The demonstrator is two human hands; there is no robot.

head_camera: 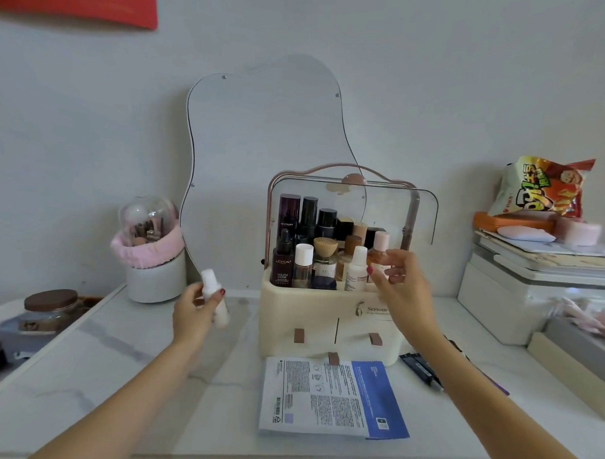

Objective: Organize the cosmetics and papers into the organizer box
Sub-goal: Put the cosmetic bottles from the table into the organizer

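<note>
A cream organizer box (325, 319) stands near the back edge of a white marble table (117, 377), its clear lid raised and its top tray full of upright bottles. The left hand (195, 315) holds a small white bottle (214, 296) just left of the box, fingers wrapped around it. The right hand (400, 284) reaches the tray's right end, fingers spread loosely at a peach bottle (379, 254). Printed papers (333, 398) lie flat before the box.
</note>
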